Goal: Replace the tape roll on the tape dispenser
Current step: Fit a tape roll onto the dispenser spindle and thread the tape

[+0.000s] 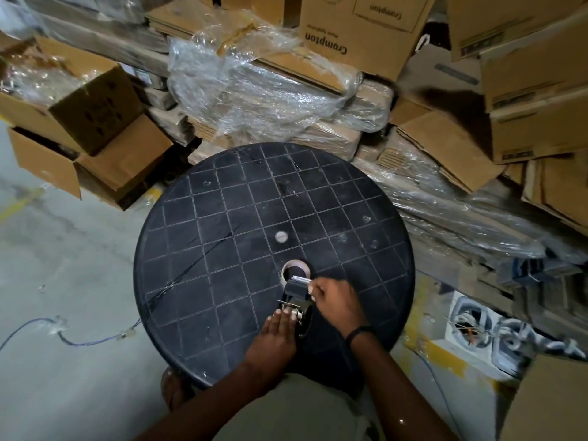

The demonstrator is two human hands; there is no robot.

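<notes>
A: Take the round black table (197, 237) as the marker. Where does it stand?

B: Leftmost of the working parts is the left hand (281, 329), over the near edge of the table. Its fingers lie straight and flat, pressing down on the tape dispenser (294, 300), which lies on the table just nearer than the middle.

A: And the roll?

B: A tape roll (295, 269) lies flat on the table, touching or just beyond the far end of the dispenser, its core hole facing up. I cannot tell whether it is the spent one or the fresh one. A dark ring sits at the dispenser's near end, mostly hidden by the hands, so I cannot say if a roll is mounted.

A: The other hand?

B: The right hand (337, 300), to the right of the dispenser, has its fingers curled in, pinching something pale at the dispenser's far end, possibly a tape end or the blade part.

A: So how far along?

B: Midway, I judge. The dispenser is pinned down and being worked on, but one roll lies loose on the table, so the swap looks unfinished.
</notes>
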